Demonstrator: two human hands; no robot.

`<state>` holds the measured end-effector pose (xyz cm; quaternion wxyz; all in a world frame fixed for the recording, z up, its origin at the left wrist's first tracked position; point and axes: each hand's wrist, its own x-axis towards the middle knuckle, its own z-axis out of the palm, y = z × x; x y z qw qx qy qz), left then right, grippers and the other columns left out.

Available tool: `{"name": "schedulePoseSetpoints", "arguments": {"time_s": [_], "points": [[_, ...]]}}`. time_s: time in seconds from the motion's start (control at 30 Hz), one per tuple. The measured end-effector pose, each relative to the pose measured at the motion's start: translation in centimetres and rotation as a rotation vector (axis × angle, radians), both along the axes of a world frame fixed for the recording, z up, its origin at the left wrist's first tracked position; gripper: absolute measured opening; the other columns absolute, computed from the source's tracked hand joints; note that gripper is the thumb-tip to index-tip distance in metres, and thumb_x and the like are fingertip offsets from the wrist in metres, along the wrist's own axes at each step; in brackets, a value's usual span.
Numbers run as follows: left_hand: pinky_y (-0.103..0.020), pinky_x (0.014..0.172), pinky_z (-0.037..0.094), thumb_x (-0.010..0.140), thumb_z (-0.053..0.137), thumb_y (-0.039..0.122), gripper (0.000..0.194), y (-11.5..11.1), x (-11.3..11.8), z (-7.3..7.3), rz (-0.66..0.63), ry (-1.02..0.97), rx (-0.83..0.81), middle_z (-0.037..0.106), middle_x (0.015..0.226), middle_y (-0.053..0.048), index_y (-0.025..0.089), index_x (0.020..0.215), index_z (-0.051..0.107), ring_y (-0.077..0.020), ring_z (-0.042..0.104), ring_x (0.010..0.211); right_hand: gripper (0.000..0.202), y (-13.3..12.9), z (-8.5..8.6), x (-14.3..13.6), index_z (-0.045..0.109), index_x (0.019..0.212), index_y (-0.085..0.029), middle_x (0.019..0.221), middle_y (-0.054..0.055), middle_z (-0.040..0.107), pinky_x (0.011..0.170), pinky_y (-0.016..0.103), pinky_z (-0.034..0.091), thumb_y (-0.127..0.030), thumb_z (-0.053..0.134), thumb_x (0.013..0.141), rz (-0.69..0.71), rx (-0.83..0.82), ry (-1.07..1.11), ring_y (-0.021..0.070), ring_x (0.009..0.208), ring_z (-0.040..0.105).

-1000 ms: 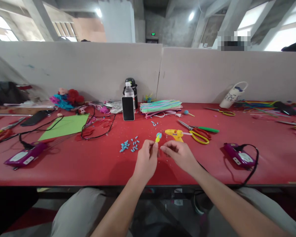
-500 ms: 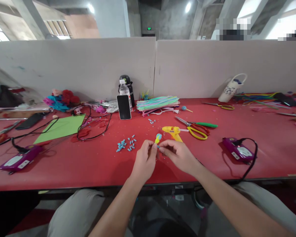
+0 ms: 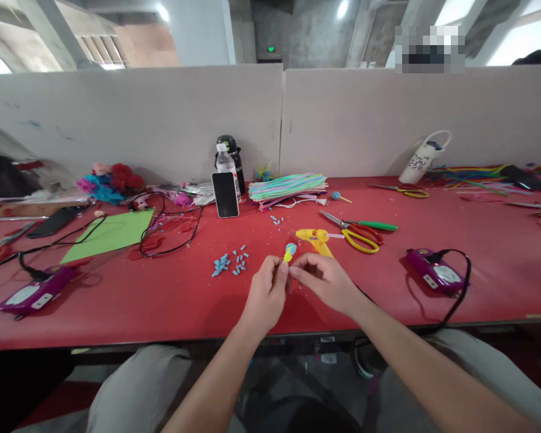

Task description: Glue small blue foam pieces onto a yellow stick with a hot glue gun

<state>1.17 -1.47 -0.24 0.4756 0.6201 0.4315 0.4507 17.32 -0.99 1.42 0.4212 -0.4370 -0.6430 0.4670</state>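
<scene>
My left hand is closed in a pinch on a small yellow-and-blue craft piece. The piece's pale blue top sticks up above the thumb, and its lower end is hidden by the fingers. Close against it on the right, my right hand has its thumb and forefinger pinched together; what lies between them is too small to make out. Several short blue pieces are scattered on the red table to the left of my hands. Just beyond my right hand lies a yellow hot glue gun with a glue stick in its back.
Scissors with yellow and red handles lie right of the glue gun. Behind are pastel pipe cleaners, an upright phone and a plastic bottle. Purple power boxes with black cables sit at both sides, and green paper lies left.
The small blue bit that showed at my right fingertips is now out of sight. My hands stay nearly in place, and the view has shifted slightly.
</scene>
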Motion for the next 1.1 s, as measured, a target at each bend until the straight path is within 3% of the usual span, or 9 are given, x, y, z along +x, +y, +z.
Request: {"name": "schedulePoseSetpoints", "arguments": {"time_s": [0.17, 0.43, 0.53, 0.77, 1.1], "points": [[-0.022, 0.050, 0.038, 0.098, 0.045, 0.045, 0.032, 0.0, 0.3, 0.3, -0.038, -0.140, -0.057, 0.047, 0.057, 0.006, 0.019, 0.079, 0.045, -0.0086, 0.043, 0.048, 0.025, -0.1, -0.5, -0.4, 0.060, 0.079, -0.018, 0.071, 0.000, 0.063, 0.064, 0.025, 0.045, -0.041, 0.066, 0.089, 0.046, -0.097, 0.204, 0.0121, 0.065, 0.057], [-0.020, 0.047, 0.037, 0.097, 0.047, 0.044, 0.031, 0.1, 0.4, 0.3, -0.027, -0.166, -0.091, 0.048, 0.055, 0.007, 0.019, 0.078, 0.046, -0.0075, 0.043, 0.045, 0.026, 0.1, -1.1, -0.6, 0.061, 0.079, -0.018, 0.070, -0.002, 0.059, 0.062, 0.025, 0.043, -0.041, 0.069, 0.086, 0.004, -0.135, 0.259, 0.0105, 0.064, 0.051], [-0.021, 0.050, 0.039, 0.098, 0.046, 0.042, 0.029, 0.1, 0.2, 0.2, 0.009, -0.070, -0.031, 0.051, 0.058, 0.006, 0.019, 0.080, 0.047, -0.0085, 0.047, 0.048, 0.025, 0.1, -0.8, -0.5, 0.061, 0.078, -0.018, 0.069, -0.001, 0.059, 0.061, 0.025, 0.043, -0.041, 0.069, 0.085, -0.008, -0.121, 0.220, 0.0108, 0.063, 0.052], [-0.020, 0.057, 0.040, 0.098, 0.047, 0.034, 0.019, -0.1, -0.4, -0.1, 0.148, 0.207, 0.124, 0.062, 0.066, 0.003, 0.020, 0.087, 0.051, -0.0097, 0.056, 0.056, 0.022, 0.3, 0.1, 0.3, 0.066, 0.079, -0.017, 0.070, 0.000, 0.061, 0.059, 0.025, 0.042, -0.039, 0.071, 0.083, -0.261, 0.071, 0.099, 0.0119, 0.063, 0.052], [-0.020, 0.056, 0.037, 0.097, 0.047, 0.030, 0.014, -0.1, -0.4, 0.0, 0.184, 0.329, 0.208, 0.062, 0.067, 0.003, 0.021, 0.087, 0.052, -0.0103, 0.057, 0.057, 0.024, 0.2, 0.0, 0.3, 0.069, 0.086, -0.018, 0.081, 0.004, 0.070, 0.067, 0.028, 0.050, -0.041, 0.064, 0.090, -0.294, 0.153, -0.021, 0.0166, 0.072, 0.062]]}}
